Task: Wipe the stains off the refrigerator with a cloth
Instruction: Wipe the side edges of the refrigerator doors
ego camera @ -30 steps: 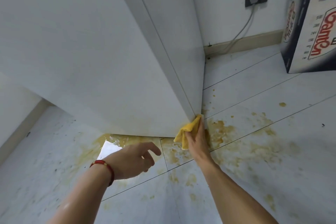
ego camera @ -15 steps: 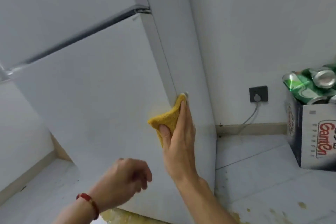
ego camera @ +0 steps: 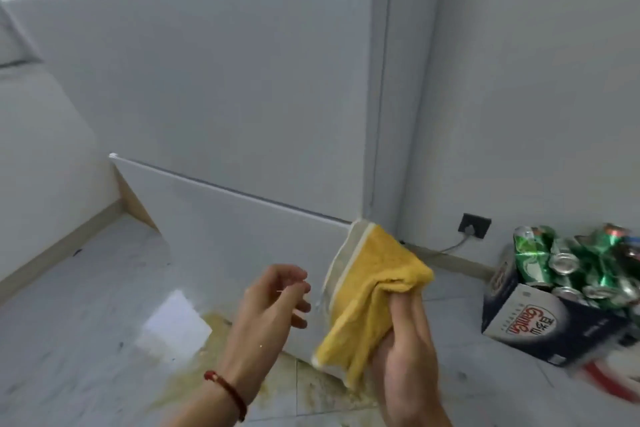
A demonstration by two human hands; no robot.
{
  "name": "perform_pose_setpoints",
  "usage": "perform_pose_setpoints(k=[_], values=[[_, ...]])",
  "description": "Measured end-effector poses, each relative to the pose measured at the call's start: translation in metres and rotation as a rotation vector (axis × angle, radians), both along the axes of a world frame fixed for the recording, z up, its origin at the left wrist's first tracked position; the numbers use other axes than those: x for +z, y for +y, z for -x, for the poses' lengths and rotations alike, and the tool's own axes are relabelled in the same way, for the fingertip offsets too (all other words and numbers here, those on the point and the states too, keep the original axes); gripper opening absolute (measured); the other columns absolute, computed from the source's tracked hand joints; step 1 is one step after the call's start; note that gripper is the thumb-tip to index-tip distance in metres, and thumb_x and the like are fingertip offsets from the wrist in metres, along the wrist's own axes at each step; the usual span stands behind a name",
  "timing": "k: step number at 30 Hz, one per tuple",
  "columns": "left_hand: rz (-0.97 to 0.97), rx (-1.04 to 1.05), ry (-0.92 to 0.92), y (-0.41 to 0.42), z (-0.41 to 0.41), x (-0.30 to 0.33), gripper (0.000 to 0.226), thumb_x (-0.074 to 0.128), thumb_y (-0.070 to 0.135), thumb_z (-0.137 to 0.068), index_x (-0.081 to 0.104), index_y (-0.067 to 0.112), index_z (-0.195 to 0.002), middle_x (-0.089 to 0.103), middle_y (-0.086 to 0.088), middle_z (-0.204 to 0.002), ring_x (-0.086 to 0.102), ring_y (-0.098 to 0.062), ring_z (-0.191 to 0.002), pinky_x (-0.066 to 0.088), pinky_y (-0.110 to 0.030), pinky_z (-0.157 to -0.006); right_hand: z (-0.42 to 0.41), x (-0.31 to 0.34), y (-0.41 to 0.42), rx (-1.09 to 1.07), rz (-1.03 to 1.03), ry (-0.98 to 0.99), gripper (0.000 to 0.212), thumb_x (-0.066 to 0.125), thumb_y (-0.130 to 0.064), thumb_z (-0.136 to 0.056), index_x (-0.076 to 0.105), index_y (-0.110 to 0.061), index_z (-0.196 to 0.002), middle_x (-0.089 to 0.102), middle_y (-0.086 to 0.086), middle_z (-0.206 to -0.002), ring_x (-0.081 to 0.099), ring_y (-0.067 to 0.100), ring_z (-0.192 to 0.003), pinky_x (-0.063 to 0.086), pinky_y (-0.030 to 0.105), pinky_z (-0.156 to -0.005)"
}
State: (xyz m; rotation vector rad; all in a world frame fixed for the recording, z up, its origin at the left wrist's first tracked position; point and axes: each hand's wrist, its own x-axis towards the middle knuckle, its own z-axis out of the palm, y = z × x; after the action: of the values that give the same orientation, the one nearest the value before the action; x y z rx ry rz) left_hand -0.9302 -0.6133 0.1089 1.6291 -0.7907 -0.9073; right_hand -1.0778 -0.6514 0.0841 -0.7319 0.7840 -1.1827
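In the head view, a yellow terry cloth with a pale hemmed edge was held up in front of the lower right corner of the tall white refrigerator, clear of its surface as far as could be told. Its long axis ran steeply, the top corner pointing up towards the refrigerator's right edge, the bottom corner hanging towards the floor. The right hand was closed on it, the fabric bunched over the fingertips and draped to their left. The left hand, a red cord bracelet at its wrist, was held loosely curled and empty, just left of the cloth. Yellowish stains were spread on the grey tiled floor beneath. At the right, a dark cardboard box marked "Ganten" was filled with crushed green cans.
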Motion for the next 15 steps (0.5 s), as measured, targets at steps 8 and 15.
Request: perform_pose_setpoints(k=[8,15], values=[[-0.301,0.061,0.304,0.14,-0.028,0.177,0.021,0.067,0.03,-0.097,0.072,0.019,-0.114,0.078,-0.007,-0.103,0.075,-0.027,-0.093,0.061,-0.054,-0.084,-0.036,0.191,0.076,0.581,-0.584,0.006,0.081,0.046,-0.056,-0.087,0.058,0.007,-0.138,0.063,0.029,-0.135,0.064,0.045,-0.122,0.058,0.056,-0.097],[-0.217,0.49,0.092,0.295,-0.14,0.247,0.02,0.073,0.044,-0.089,0.071,0.035,-0.106,0.073,0.006,-0.1,0.073,-0.013,-0.091,0.064,-0.039,-0.075,-0.18,0.282,0.177,1.148,-0.554,0.083,0.078,0.026,-0.067,-0.102,0.06,-0.01,-0.144,0.056,0.026,-0.147,0.053,0.053,-0.134,0.031,0.08,-0.11]])
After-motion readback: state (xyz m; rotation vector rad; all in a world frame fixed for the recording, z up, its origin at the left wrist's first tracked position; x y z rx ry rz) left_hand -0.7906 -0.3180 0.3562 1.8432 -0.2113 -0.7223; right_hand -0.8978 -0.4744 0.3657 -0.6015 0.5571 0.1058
